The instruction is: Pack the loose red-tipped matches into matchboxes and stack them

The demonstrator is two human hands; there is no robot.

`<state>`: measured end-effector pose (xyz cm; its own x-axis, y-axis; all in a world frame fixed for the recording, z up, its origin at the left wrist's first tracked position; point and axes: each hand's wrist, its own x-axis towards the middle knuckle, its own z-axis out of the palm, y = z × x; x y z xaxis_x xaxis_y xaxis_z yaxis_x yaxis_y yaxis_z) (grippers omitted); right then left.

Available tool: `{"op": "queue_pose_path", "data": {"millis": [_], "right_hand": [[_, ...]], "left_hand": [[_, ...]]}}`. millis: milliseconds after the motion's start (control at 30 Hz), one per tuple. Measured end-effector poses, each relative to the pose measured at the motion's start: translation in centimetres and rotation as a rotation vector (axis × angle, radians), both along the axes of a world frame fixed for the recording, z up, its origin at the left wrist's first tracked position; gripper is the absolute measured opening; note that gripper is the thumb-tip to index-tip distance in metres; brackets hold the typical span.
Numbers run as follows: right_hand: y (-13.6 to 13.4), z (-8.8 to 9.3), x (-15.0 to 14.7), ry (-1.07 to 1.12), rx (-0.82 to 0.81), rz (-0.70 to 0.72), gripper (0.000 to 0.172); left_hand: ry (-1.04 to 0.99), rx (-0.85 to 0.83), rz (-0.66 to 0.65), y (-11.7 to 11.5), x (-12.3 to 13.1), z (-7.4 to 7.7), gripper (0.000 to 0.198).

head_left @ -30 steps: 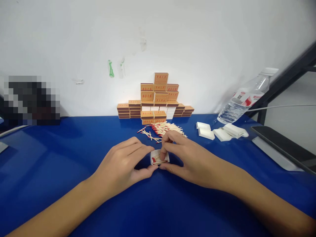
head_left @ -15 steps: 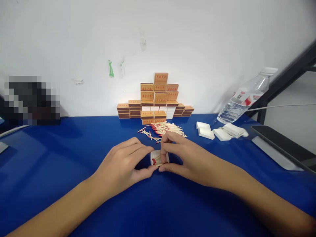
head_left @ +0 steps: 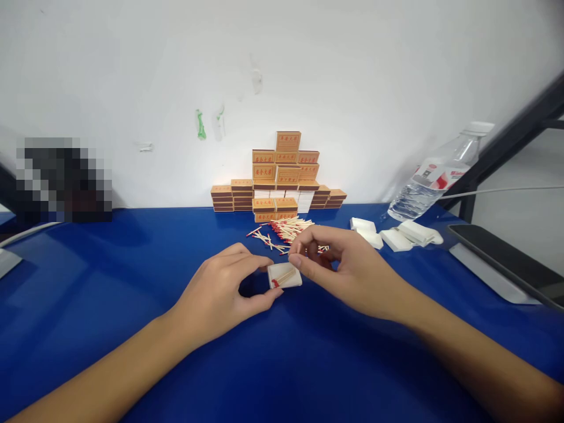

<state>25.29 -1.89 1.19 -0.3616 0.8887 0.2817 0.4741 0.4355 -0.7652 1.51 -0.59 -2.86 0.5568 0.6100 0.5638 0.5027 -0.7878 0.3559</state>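
A small white matchbox tray (head_left: 294, 282) lies on the blue table, with a few red-tipped matches (head_left: 284, 277) slanting inside it. Thumb and fingers of my left hand (head_left: 229, 282) grip the tray's left end from the near and far sides. Just beyond the tray's right side, my right hand (head_left: 335, 258) hovers with thumb and fingertips drawn together. Whatever those fingertips hold, if anything, is hidden. Behind my right hand is a heap of loose matches (head_left: 293, 228), partly covered by it, with a few strays to the left.
Stacked orange matchboxes (head_left: 263, 171) stand against the wall, some white trays among them. More white trays (head_left: 396, 239) lie at right. Beyond them leans a water bottle (head_left: 434, 176). A dark flat device (head_left: 506, 258) on a pale base sits at the right edge.
My right hand has lifted out of the tray and moved up and right towards the match heap. The match at the tray's near edge no longer shows there. My left hand still grips the tray.
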Motion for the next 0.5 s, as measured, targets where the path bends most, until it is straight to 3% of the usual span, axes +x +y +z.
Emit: {"op": "queue_pose_path", "data": {"millis": [167,500], "right_hand": [[0.3,-0.5,-0.1,0.065,-0.043,-0.010,0.008],[0.8,-1.8,-0.3,-0.010,0.183,0.009,0.005]], "left_hand": [[-0.048,-0.029,0.036,-0.1,0.0,0.1,0.024],[-0.065,-0.004,0.009,-0.3,0.0,0.1,0.023]]}}
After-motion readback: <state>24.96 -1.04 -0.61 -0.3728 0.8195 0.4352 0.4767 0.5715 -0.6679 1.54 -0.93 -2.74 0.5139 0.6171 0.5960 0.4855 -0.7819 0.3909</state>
